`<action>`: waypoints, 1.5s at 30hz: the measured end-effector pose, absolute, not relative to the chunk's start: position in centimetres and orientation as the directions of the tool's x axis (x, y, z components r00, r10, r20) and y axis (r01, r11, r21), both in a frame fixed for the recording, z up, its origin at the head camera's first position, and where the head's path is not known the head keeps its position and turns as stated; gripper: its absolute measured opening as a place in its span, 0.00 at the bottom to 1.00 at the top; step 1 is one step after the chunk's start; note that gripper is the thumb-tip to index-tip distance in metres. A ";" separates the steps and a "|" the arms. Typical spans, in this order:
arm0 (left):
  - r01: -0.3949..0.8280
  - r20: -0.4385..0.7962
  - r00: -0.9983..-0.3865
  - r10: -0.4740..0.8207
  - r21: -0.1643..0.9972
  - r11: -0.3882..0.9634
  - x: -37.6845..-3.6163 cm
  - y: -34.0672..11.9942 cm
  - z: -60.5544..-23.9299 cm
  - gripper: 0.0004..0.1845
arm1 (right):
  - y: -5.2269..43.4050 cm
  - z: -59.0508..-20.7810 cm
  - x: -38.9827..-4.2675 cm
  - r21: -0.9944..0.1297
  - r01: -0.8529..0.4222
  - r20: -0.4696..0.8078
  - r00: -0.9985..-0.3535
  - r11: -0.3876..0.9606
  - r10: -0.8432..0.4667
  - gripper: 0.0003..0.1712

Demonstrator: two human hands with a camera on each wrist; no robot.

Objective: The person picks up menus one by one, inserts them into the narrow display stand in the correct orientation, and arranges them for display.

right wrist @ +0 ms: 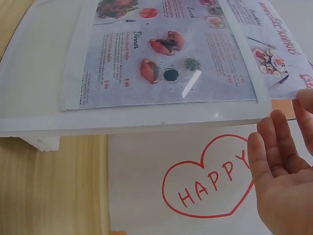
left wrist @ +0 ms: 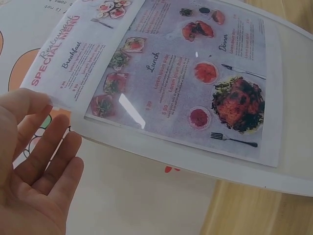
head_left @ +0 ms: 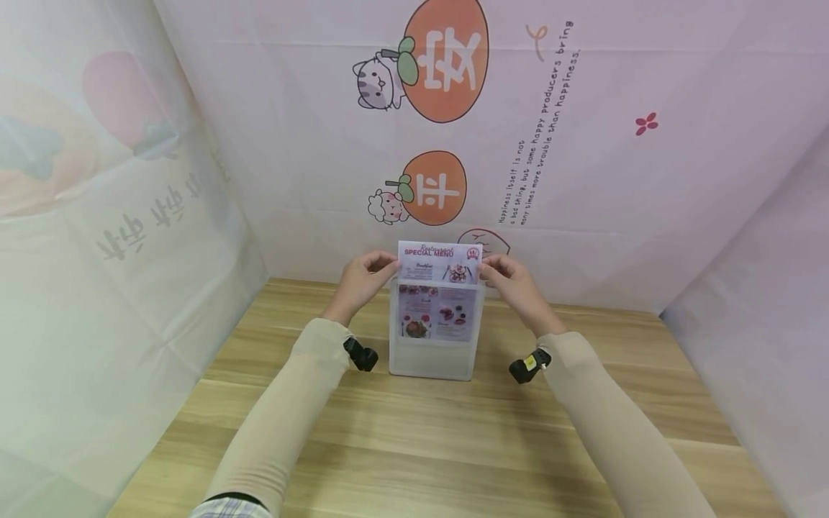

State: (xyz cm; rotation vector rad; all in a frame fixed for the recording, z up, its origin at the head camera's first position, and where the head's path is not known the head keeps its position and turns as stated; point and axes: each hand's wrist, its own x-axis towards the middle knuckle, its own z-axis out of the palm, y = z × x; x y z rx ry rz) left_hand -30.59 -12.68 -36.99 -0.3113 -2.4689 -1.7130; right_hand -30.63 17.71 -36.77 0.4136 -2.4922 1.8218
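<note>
Menu sheet in a clear stand, head and both wrist views. Your left hand (head_left: 363, 280) pinches the upper left corner of the menu sheet (head_left: 440, 288), thumb in front, the remaining fingers (left wrist: 46, 156) straight and loosely spread behind it. Your right hand (head_left: 512, 280) holds the upper right corner; the fingers (right wrist: 274, 152) appear extended, though exactly how the thumb grips is hidden at the frame edge. The sheet sits partway down in the acrylic menu holder (head_left: 432, 360), which stands upright near the far edge of the wooden table (head_left: 414, 446), roughly midway between its side edges and close to the printed backdrop (head_left: 583, 144). The heading band of the sheet projects above the holder's rim; the lunch and dinner panels already lie behind the clear front.

To seat the sheet well, keep both corners level so the lower edge descends squarely, and ease it down without buckling the paper. Keep pressure light, since the holder seems free-standing and likely to tip backward.

The holder contains only this sheet; its bottom band shows empty.
</note>
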 end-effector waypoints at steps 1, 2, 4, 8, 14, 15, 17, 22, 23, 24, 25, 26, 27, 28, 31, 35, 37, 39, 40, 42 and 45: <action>0.237 0.215 -0.971 0.100 0.911 0.337 -30.6 -12.7 -37.0 0.14 | 17.7 -36.8 -30.6 -0.932 -0.229 0.178 -0.964 0.279 -0.196 0.24; 0.238 0.216 -0.971 0.101 0.912 0.333 -30.6 -12.7 -37.1 0.14 | 17.7 -36.8 -30.6 -0.932 -0.231 0.180 -0.964 0.279 -0.196 0.24; 0.238 0.216 -0.971 0.101 0.913 0.331 -30.6 -12.7 -37.1 0.14 | 17.8 -36.8 -30.6 -0.932 -0.238 0.188 -0.963 0.274 -0.195 0.23; 0.222 0.198 -0.974 0.105 0.917 0.332 -30.5 -12.6 -37.2 0.13 | 17.9 -37.1 -30.6 -0.931 -0.239 0.191 -0.963 0.276 -0.190 0.22; 0.220 0.192 -0.975 0.114 0.919 0.329 -30.5 -12.7 -37.5 0.13 | 18.2 -37.5 -30.6 -0.932 -0.233 0.187 -0.966 0.278 -0.181 0.21; 0.222 0.195 -0.974 0.114 0.918 0.329 -30.5 -12.7 -37.5 0.13 | 18.2 -37.5 -30.6 -0.932 -0.236 0.190 -0.964 0.275 -0.184 0.20; 0.225 0.199 -0.973 0.113 0.917 0.329 -30.5 -12.7 -37.6 0.13 | 18.2 -37.6 -30.6 -0.933 -0.239 0.193 -0.963 0.270 -0.186 0.20; 0.233 0.206 -0.972 0.113 0.915 0.331 -30.5 -12.8 -37.9 0.12 | 18.1 -37.8 -30.6 -0.930 -0.243 0.195 -0.962 0.276 -0.190 0.19; 0.234 0.208 -0.972 0.112 0.914 0.332 -30.5 -12.9 -37.9 0.12 | 18.1 -37.8 -30.5 -0.928 -0.242 0.193 -0.963 0.283 -0.189 0.19; 0.236 0.210 -0.971 0.112 0.913 0.334 -30.4 -12.9 -38.0 0.12 | 18.1 -37.8 -30.5 -0.926 -0.243 0.193 -0.962 0.288 -0.192 0.19; 0.238 0.213 -0.971 0.113 0.911 0.336 -30.4 -12.9 -38.0 0.12 | 18.1 -37.9 -30.5 -0.926 -0.243 0.192 -0.962 0.290 -0.193 0.19; 0.242 0.216 -0.970 0.114 0.910 0.337 -30.4 -12.9 -38.1 0.12 | 18.1 -37.9 -30.4 -0.925 -0.242 0.191 -0.962 0.293 -0.195 0.19; 0.244 0.217 -0.969 0.114 0.909 0.339 -30.3 -12.9 -38.1 0.12 | 18.2 -38.0 -30.4 -0.925 -0.240 0.188 -0.963 0.294 -0.195 0.19; 0.245 0.219 -0.969 0.115 0.908 0.340 -30.3 -12.9 -38.2 0.12 | 18.2 -38.0 -30.4 -0.925 -0.238 0.185 -0.963 0.297 -0.196 0.20; 0.248 0.218 -0.968 0.123 0.904 0.347 -30.2 -12.9 -38.4 0.12 | 18.2 -38.1 -30.3 -0.924 -0.239 0.184 -0.962 0.298 -0.201 0.20; 0.252 0.219 -0.967 0.132 0.898 0.360 -30.3 -13.0 -38.7 0.12 | 18.2 -38.4 -30.3 -0.926 -0.240 0.186 -0.961 0.290 -0.203 0.19; 0.251 0.215 -0.967 0.136 0.896 0.365 -30.3 -13.0 -38.8 0.13 | 18.2 -38.5 -30.3 -0.929 -0.242 0.189 -0.961 0.280 -0.204 0.18; 0.247 0.210 -0.968 0.140 0.897 0.366 -30.3 -13.1 -39.0 0.13 | 18.2 -38.7 -30.3 -0.930 -0.243 0.190 -0.960 0.276 -0.204 0.17; 0.245 0.206 -0.968 0.141 0.897 0.368 -30.4 -13.1 -39.0 0.13 | 18.2 -38.7 -30.3 -0.932 -0.241 0.189 -0.961 0.272 -0.202 0.17; 0.240 0.201 -0.969 0.142 0.900 0.364 -30.4 -13.1 -39.1 0.14 | 18.2 -38.9 -30.3 -0.936 -0.238 0.189 -0.961 0.258 -0.200 0.17; 0.238 0.200 -0.970 0.139 0.901 0.362 -30.4 -13.1 -39.2 0.13 | 18.1 -39.0 -30.3 -0.941 -0.233 0.186 -0.962 0.247 -0.201 0.17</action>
